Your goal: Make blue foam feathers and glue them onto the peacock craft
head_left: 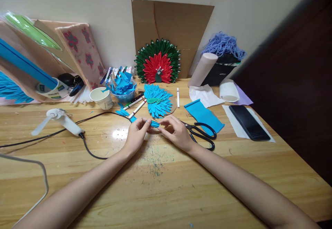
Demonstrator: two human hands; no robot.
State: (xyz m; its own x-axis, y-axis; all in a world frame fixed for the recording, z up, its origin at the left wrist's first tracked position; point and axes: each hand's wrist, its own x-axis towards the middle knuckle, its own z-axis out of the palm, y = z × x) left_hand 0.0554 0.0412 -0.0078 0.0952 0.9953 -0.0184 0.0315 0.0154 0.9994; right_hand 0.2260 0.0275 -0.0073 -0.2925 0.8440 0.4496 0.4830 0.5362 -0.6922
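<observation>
A small folded piece of blue crepe paper (155, 124) is between my two hands, over the near-middle of the table. My left hand (137, 132) is closed on it, thumb on top. The fingertips of my right hand (177, 134) pinch its right end. Just beyond my hands lies a cardboard round covered with layered blue paper petals (158, 109), with a green paper piece (154, 100) on it. Black-handled scissors (201, 132) lie beside my right hand, partly over a blue crepe paper sheet (201, 113). Loose blue petals (122, 112) are near my left hand.
A paper cup (101, 98), a tub of blue scraps (123, 89) and markers (137, 108) stand or lie back left. A white handheld fan (64, 122) trails a black cable. A red-green paper peacock (158, 63) leans on cardboard. A phone (249, 122) lies right.
</observation>
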